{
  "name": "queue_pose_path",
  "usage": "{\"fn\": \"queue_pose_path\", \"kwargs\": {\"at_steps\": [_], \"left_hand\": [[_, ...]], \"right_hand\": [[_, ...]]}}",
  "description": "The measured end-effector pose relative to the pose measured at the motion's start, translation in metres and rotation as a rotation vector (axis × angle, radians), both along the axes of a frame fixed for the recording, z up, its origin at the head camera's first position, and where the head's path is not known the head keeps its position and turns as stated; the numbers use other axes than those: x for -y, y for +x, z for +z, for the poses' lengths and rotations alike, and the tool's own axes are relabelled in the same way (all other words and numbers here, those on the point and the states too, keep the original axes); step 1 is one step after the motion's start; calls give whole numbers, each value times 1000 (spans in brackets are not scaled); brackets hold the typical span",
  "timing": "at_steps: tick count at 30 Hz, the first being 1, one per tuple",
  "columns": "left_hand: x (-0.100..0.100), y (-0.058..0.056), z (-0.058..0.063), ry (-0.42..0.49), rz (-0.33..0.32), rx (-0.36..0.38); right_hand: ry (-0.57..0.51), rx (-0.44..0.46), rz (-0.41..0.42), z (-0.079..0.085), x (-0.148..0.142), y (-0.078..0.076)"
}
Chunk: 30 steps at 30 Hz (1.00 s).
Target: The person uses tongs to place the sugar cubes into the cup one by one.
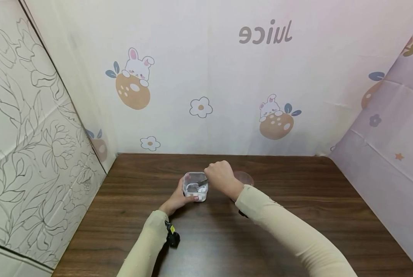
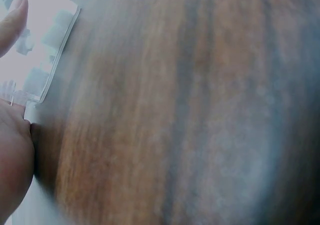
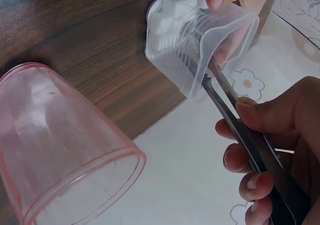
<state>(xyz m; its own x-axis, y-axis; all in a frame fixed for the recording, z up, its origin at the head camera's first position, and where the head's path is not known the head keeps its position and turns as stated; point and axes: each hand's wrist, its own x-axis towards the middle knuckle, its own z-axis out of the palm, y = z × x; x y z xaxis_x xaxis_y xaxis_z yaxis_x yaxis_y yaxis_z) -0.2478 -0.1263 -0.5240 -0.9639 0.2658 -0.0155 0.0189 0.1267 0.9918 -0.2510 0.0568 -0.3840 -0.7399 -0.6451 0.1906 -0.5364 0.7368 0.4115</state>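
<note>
A clear, squarish plastic container (image 1: 190,189) stands on the table, with white pieces (image 3: 172,17) lying at its bottom. My left hand (image 1: 176,200) holds it from the left, thumb along the near side; only the palm edge and thumb (image 2: 12,25) show in the left wrist view. In my right hand (image 1: 222,177) is a pair of dark metal tongs (image 3: 245,137), gripped between thumb and curled fingers. The tongs' arms reach over the rim into the container, and their tips are partly hidden behind its ribbed wall.
A translucent pink cup (image 3: 65,135) stands on the table just right of the container, partly hidden behind my right hand and wrist in the head view. The dark wooden table (image 1: 296,200) meets a printed cloth backdrop (image 1: 179,77) at its far edge.
</note>
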Motion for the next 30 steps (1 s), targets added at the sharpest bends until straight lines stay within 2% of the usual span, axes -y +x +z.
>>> {"fn": "queue_pose_path", "kwargs": {"at_steps": [2, 12, 30], "left_hand": [[0, -4, -9, 3, 1, 1], [0, -4, -9, 0, 16, 24], [-1, -4, -9, 17, 4, -1]], "right_hand": [[7, -3, 3, -2, 1, -1], [24, -39, 12, -5, 5, 0], [68, 0, -39, -4, 15, 4]]}}
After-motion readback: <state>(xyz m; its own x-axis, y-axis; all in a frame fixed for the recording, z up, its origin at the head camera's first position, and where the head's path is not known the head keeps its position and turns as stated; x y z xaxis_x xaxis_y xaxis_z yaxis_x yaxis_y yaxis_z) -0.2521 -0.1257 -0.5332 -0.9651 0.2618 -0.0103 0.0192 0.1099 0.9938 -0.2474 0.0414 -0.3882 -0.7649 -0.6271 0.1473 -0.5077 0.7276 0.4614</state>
